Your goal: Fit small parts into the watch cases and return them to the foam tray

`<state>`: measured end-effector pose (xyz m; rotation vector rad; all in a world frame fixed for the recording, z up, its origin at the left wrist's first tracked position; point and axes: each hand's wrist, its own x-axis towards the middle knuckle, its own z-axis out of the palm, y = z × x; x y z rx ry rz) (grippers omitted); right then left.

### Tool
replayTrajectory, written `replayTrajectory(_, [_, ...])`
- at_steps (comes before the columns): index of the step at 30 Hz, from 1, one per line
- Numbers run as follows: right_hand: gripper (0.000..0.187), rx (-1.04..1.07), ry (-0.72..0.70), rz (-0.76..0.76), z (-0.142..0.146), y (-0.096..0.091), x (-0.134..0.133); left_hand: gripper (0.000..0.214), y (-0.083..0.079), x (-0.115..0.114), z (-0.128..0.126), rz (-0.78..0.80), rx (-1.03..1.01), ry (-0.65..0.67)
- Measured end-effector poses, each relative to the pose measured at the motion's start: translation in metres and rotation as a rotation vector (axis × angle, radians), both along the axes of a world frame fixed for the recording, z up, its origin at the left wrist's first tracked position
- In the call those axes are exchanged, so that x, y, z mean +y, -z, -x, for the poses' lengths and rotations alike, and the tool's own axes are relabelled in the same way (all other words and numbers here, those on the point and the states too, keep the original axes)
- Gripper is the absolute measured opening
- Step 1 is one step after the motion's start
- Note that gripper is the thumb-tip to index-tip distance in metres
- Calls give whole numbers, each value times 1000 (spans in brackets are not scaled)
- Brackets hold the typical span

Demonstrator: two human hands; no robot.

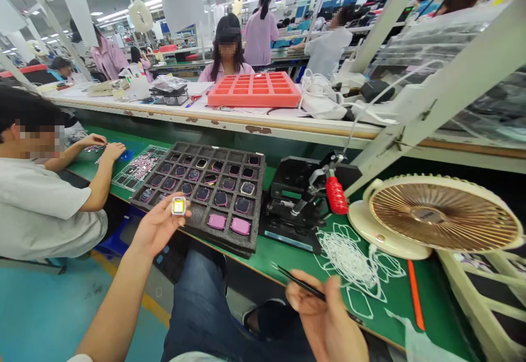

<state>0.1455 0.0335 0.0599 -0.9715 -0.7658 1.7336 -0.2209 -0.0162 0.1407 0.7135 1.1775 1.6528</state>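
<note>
My left hand [158,225] holds up a small white square watch case [178,205] with a yellow and white inside, pinched between fingers and thumb. Black tweezers [302,283] lie in my right hand [326,312], their tips apart and pointing left, with nothing visible between them. Just beyond my left hand is a dark foam tray [197,151] divided into compartments. It holds several dark-faced watch cases [221,198] and two pink ones [240,225] near its front edge. White thin ring-shaped gaskets [349,258] lie in a tangled heap beyond my right hand.
A black clamp press [293,203] with a red handle [337,195] stands right of the tray. Further right are a fan [444,214] and an orange stick [416,296]. A co-worker [36,187] sits at left by a tray of small parts [142,166]. A red divided tray [255,99] sits on the shelf.
</note>
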Motion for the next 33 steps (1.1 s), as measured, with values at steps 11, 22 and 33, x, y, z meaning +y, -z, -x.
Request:
replayTrajectory(11, [30, -377, -40, -895, 48, -26, -27, 48, 10, -9, -136, 204, 143, 329])
replayTrajectory(22, [55, -429, 36, -1115, 48, -19, -28, 49, 14, -9, -148, 262, 338, 392])
replayTrajectory(33, [55, -439, 11, -1090, 43, -22, -29, 49, 13, -11, -150, 283, 367, 359])
